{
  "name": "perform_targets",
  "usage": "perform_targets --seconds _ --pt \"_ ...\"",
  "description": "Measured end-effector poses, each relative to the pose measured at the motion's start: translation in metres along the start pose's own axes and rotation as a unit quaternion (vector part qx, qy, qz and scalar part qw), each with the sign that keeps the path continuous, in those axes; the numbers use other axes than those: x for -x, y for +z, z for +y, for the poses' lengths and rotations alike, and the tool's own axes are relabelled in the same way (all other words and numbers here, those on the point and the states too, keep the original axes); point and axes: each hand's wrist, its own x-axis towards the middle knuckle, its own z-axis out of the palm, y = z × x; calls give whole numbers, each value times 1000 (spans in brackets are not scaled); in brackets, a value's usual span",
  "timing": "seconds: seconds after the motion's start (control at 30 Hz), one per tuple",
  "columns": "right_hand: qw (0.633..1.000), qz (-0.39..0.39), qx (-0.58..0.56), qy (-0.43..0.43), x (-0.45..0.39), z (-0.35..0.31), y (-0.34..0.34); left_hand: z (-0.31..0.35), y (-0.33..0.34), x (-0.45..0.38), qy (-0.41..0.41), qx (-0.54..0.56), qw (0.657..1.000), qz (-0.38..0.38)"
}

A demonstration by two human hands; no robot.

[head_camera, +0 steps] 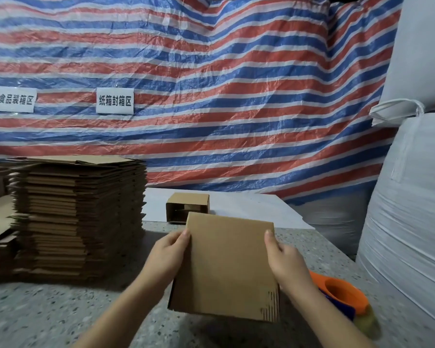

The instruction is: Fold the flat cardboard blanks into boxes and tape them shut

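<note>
Held item: a flat brown corrugated cardboard blank (227, 267), raised above the speckled grey stone-pattern tabletop (60, 315) in front of the person, its far edge tilted up and away.
Left hand: the left hand (170, 254) grasps the blank's left edge, thumb on the upper face, the other fingers hidden behind the card.
Right hand: the right hand (285, 259) grasps the right edge in the same way, thumb on top (fingers beneath not visible).
Supply: a tall stack of flat brown cardboard blanks (81, 217) stands on the table to the left, well apart from the held one.
Formed box: a small brown cardboard box with an open side (187, 207) sits beyond the held blank on a white sheet (249, 209).
Tape tool: an orange tape dispenser (344, 295) lies on the table just right of the right forearm, partly blurred.
Backdrop: a red, white and blue striped tarpaulin (211, 84) bearing two white paper labels (114, 100).
Right side: large white woven sacks (412, 197), stacked.
</note>
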Motion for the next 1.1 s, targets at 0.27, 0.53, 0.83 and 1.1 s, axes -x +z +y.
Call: perform_targets --seconds 0.27,0.53,0.83,1.1 --pt "979 -89 77 168 -60 24 23 -36 25 -49 -133 -184 972 67" --pt "969 -157 105 160 -22 32 -1 -40 12 -47 -156 -153 975 39" --pt "988 -101 66 99 -68 8 3 -20 41 -86 -131 1 991 -21" --pt "982 -86 -60 155 -228 -5 21 -3 97 -249 -46 -101 993 -46"
